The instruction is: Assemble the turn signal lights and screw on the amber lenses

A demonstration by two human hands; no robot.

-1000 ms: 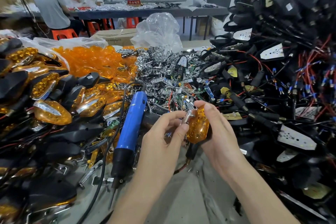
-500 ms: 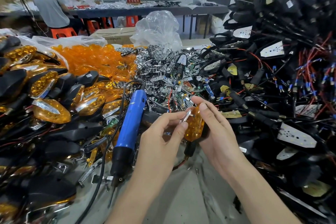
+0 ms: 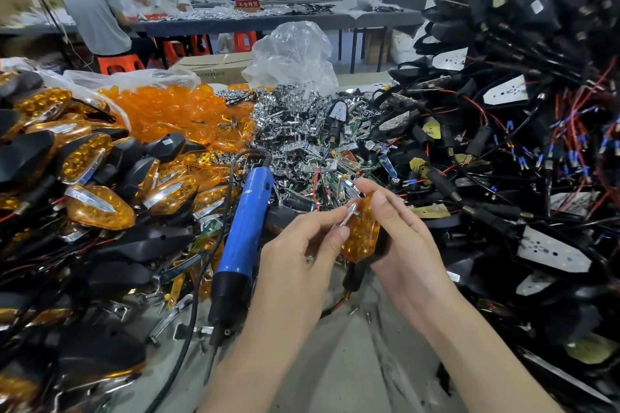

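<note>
My right hand grips a turn signal light with an amber lens, its black stem and wire hanging below. My left hand pinches a small chrome trim piece against the lens's upper left edge. A blue electric screwdriver lies on the table just left of my left hand, tip toward me. Loose amber lenses are heaped at the back left. Chrome reflector parts are piled behind my hands.
Finished amber-and-black lights are stacked along the left. Black housings with red and blue wires tower at the right. A clear plastic bag stands behind. Loose screws lie on the grey table. People work at a far table.
My hands have shifted slightly upward and apart. The chrome piece now stands out more from the lens's upper left edge, and the lens has tilted a little.
</note>
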